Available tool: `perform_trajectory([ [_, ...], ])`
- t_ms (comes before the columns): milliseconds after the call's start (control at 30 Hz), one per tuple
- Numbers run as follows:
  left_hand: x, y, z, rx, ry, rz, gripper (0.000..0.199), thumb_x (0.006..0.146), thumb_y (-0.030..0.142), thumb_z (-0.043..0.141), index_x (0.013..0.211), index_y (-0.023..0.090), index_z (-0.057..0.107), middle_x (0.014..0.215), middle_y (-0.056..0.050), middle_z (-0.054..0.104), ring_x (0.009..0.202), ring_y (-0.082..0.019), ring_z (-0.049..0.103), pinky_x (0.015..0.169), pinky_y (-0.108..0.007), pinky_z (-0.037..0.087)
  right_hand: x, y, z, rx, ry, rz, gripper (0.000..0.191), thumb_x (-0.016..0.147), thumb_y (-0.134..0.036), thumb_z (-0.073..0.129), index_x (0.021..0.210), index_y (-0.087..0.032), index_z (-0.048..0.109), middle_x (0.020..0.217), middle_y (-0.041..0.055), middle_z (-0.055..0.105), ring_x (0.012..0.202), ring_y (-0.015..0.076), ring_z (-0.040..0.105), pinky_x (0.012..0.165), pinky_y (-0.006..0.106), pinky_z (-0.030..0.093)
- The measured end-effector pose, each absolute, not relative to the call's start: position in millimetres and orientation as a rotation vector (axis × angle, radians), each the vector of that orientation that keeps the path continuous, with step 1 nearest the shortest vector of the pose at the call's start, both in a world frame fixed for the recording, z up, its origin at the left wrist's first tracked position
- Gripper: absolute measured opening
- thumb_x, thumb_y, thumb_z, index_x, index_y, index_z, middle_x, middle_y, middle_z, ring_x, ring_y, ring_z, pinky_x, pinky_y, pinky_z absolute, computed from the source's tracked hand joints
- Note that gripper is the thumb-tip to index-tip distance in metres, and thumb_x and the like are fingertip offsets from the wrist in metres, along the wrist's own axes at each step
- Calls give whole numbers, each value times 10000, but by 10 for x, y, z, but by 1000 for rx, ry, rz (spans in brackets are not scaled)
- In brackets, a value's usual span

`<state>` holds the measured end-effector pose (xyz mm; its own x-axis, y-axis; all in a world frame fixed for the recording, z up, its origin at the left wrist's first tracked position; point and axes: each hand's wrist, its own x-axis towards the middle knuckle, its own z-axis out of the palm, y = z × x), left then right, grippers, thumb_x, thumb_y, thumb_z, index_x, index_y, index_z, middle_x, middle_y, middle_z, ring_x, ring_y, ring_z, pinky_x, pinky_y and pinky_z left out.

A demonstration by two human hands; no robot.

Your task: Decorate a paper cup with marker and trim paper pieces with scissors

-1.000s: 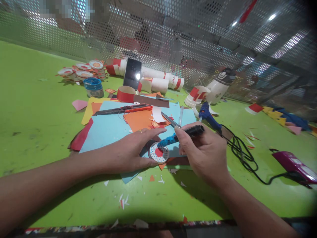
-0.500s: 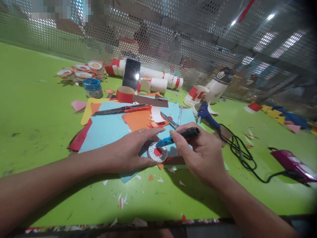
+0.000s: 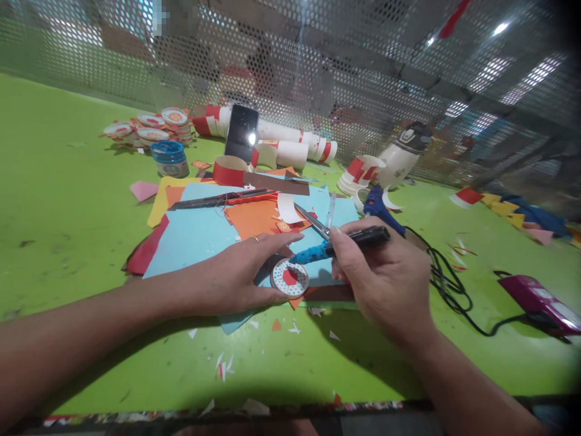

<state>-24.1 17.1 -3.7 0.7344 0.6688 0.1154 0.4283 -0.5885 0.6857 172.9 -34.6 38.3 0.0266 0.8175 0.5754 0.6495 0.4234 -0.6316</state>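
A small round white paper disc (image 3: 285,290) lies on light blue paper (image 3: 200,239). It has a red centre and a ring of blue dots. My left hand (image 3: 231,269) holds its left side, with the thumb at the lower edge and the fingers curved around behind. In my right hand (image 3: 385,278) is a black marker (image 3: 365,238), gripped between thumb and fingers. Its front end is coated in blue paint, and the tip points at the disc's upper edge; whether it touches, I cannot tell.
Scissors (image 3: 313,221), a black-and-red tool (image 3: 213,200) and orange paper (image 3: 249,221) lie beyond my hands. Farther back stand a blue paint jar (image 3: 170,160), a phone (image 3: 241,133) and paper cups (image 3: 361,175). A blue glue gun (image 3: 379,209) with its cord is on the right.
My right hand has moved right with the marker, which now lies flatter. My left hand and the disc have stayed in place.
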Motion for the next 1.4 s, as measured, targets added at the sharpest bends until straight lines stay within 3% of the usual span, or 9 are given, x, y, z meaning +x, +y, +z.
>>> perform_trajectory([
  [333,-243,167,-21,2283,839,460,789,800,408,682,1472,240,305,1437,-106,492,1262,-287,507,1024,-433,428,1715,-338,367,-1244,-1772,252,123,873,-234,619,771,-167,602,521,-87,537,423,40,476,422,154,386],
  [1033,-225,170,-12,2261,776,501,681,796,335,688,1410,260,401,1403,-96,530,1229,-271,532,1011,-409,432,1689,-312,256,-1235,-1765,311,162,847,-296,674,760,-191,588,577,-67,558,481,73,493,490,204,434],
  [1400,-243,173,-12,2288,834,461,739,802,360,676,1455,261,342,1382,-100,544,1224,-281,539,1002,-415,438,1809,-243,434,-1051,-1317,337,211,870,-336,664,715,-208,598,481,-70,520,387,101,497,395,257,426],
])
